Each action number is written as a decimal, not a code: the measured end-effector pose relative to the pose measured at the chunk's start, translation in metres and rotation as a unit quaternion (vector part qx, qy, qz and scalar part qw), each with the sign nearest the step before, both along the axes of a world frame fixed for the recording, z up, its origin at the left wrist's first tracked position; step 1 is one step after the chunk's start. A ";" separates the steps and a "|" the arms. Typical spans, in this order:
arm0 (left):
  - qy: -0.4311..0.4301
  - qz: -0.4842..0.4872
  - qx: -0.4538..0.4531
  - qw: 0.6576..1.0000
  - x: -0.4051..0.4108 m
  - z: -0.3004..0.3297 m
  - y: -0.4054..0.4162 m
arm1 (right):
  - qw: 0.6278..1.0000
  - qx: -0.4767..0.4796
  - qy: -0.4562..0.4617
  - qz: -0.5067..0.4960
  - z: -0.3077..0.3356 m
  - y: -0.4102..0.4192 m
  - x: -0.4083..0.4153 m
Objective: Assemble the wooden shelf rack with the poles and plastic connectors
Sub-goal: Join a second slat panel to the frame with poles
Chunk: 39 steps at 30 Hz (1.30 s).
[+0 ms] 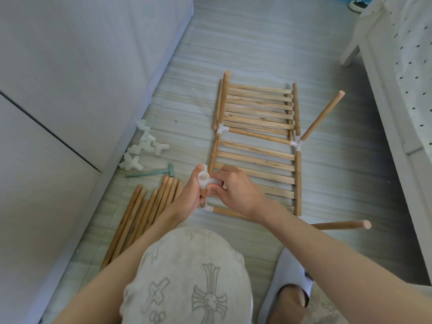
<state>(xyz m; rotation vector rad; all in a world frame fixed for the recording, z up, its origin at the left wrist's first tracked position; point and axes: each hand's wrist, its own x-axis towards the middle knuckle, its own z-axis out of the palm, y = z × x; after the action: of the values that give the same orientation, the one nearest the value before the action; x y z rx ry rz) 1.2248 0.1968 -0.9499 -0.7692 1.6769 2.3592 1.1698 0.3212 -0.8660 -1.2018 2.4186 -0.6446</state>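
My left hand [187, 197] gripped a short pole [203, 195], and my right hand [233, 190] pinched a connector [207, 181] on its top, at the rack's [257, 146] 7 o'clock corner. Two shelves were joined; spare poles [140, 218] and connectors [142, 148] at 9 o'clock were still unused.

Tan wooden poles [145, 220], translucent white connectors [142, 148], green mallet [152, 173], white polka-dotted bedding [411, 66]

Loose poles [140, 218] lie left of the rack [257, 136]; connectors [142, 148] seemingly behind them.
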 end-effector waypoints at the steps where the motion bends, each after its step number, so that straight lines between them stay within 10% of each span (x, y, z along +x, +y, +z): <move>1: 0.009 -0.006 0.005 1.000 0.001 -0.003 -0.001 | 1.000 -0.004 0.002 -0.001 -0.002 -0.001 0.002; 16: 0.086 -0.074 0.002 0.994 0.007 0.001 -0.010 | 0.997 -0.059 -0.029 -0.042 -0.016 0.001 0.012; 26: -0.049 -0.044 -0.086 0.994 0.006 0.045 -0.017 | 0.991 0.075 -0.105 -0.038 0.028 0.020 -0.020; 33: -0.011 -0.084 -0.339 0.937 -0.041 0.145 -0.042 | 0.977 0.206 -0.051 -0.013 0.078 0.065 -0.079; 39: 0.034 -0.277 -0.495 0.823 -0.122 0.176 0.007 | 0.978 0.198 -0.014 -0.063 0.072 0.099 -0.142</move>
<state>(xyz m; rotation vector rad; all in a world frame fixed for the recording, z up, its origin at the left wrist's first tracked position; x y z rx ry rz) 1.1026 0.2035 -0.7743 -0.1905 2.6755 1.0409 1.0283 0.4202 -0.7936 -0.8752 2.4587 -0.1935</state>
